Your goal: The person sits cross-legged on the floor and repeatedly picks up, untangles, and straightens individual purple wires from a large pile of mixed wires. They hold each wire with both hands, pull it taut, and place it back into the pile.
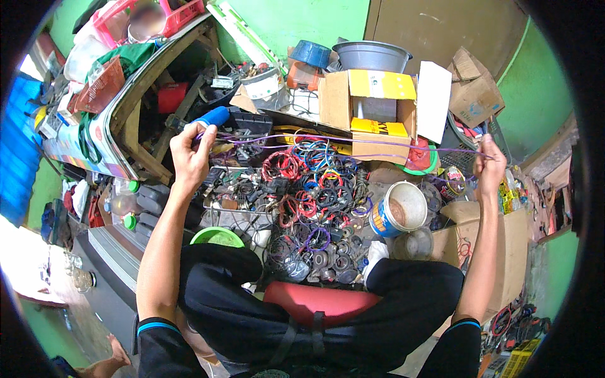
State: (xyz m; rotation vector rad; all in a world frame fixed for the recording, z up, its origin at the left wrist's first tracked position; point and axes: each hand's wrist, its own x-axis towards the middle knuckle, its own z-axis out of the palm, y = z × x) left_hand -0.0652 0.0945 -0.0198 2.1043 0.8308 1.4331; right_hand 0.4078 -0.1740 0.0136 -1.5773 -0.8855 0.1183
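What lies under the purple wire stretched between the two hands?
Under the purple wire, a pile of coiled wires in red, blue and black. The floor beneath is covered.
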